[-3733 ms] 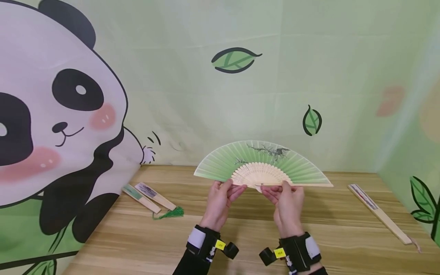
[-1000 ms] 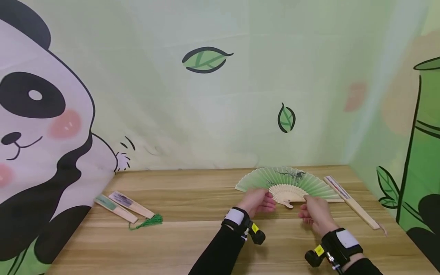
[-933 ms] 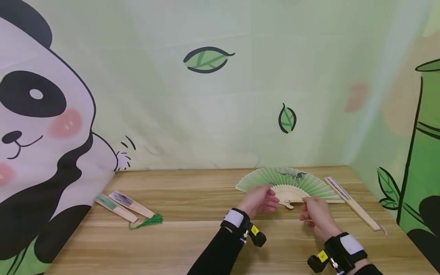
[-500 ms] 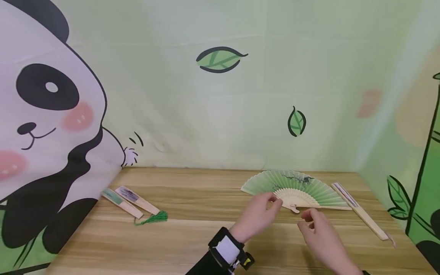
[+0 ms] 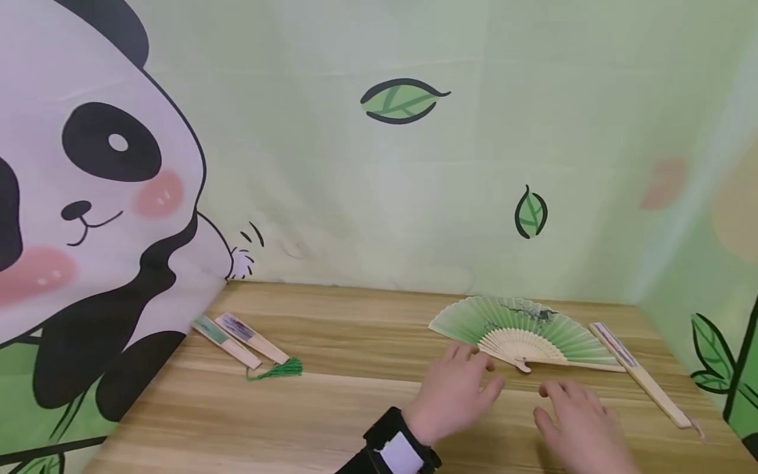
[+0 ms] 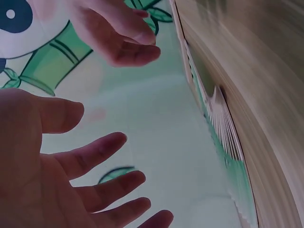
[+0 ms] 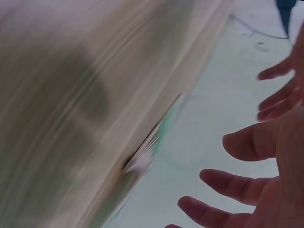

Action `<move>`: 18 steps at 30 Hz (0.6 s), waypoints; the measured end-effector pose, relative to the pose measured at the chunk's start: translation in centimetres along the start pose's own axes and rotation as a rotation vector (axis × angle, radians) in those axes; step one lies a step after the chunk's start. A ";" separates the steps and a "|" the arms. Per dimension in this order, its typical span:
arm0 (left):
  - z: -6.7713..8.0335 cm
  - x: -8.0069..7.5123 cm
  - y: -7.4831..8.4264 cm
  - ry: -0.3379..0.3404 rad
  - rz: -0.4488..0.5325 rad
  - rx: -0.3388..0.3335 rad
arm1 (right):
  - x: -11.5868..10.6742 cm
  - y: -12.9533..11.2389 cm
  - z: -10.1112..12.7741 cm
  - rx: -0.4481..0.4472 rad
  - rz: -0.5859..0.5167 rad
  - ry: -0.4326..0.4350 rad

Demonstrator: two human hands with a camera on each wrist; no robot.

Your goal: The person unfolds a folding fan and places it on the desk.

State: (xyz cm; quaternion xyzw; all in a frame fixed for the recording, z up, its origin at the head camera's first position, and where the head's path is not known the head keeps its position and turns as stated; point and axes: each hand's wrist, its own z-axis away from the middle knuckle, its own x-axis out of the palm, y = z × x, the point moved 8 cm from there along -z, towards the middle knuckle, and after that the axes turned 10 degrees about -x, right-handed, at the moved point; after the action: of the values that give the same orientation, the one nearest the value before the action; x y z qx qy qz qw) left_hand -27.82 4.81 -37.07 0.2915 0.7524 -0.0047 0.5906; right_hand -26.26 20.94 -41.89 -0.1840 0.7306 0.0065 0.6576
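Note:
A green folding fan (image 5: 521, 329) lies spread on the wooden table, its pale ribs toward me and a dark branch print on its leaf. My left hand (image 5: 453, 395) is in front of the fan's left part, fingers loosely spread and holding nothing. To its right, my right hand (image 5: 583, 424) hovers nearer to me, also empty with fingers parted. In the left wrist view the left hand's fingers (image 6: 102, 152) stand apart, away from the fan (image 6: 223, 128). The right wrist view shows the right hand (image 7: 256, 180) likewise clear of the fan (image 7: 147, 147).
A folded fan (image 5: 642, 375) with a pale tassel lies at the right, its top end by the spread fan's tip. Two more folded fans, one green-printed (image 5: 227, 342) and one purple-printed (image 5: 252, 338), lie at the left beside a green tassel (image 5: 281, 368). A printed panda backdrop (image 5: 320, 164) stands behind.
Both hands held the spread fan up, then set it on the table near the right folded fan. They have since let go and drawn back toward me. The head view has swung left.

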 end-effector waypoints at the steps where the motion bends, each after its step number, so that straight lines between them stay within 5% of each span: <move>1: -0.2 0.5 0.7 -0.011 -0.019 0.020 | 0.1 1.0 0.2 0.017 0.014 -0.020; 6: -1.2 3.2 4.7 -0.053 -0.104 0.104 | -0.1 6.4 0.8 0.076 0.087 -0.072; 12: -2.9 7.0 9.7 -0.190 -0.142 0.150 | -1.3 12.9 1.6 0.160 0.147 -0.075; 18: -5.3 10.4 13.3 -0.258 -0.168 0.149 | -2.3 17.9 1.6 0.221 0.060 -0.084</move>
State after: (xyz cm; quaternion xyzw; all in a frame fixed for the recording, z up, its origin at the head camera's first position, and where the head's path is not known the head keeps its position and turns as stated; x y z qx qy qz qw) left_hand -27.97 22.26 -40.25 0.2676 0.6896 -0.1472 0.6567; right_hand -29.55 38.62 -44.03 -0.0880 0.7039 -0.0468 0.7032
